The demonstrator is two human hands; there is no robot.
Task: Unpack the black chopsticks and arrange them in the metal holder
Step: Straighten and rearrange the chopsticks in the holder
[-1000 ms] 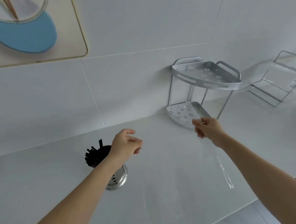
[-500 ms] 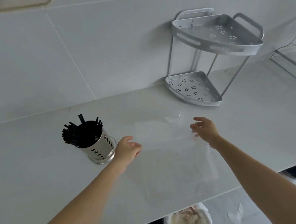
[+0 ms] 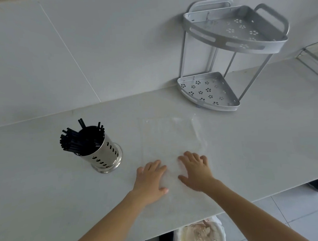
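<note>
Black chopsticks point(image 3: 81, 139) are stood in the metal holder point(image 3: 103, 154) near the bench's left side. Both hands, left hand point(image 3: 149, 180) and right hand point(image 3: 196, 173), are laid flat, fingers spread, on the clear wrapper point(image 3: 169, 134). It should be pressed gently and smoothed flat.

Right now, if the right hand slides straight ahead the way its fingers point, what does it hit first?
Nothing solid nearby. The right hand lies flat on the clear bag, fingers pointing away toward the wall. It would slide along the bag, then bare counter; the rack looks slightly right of that line, though depth is unclear.
</note>
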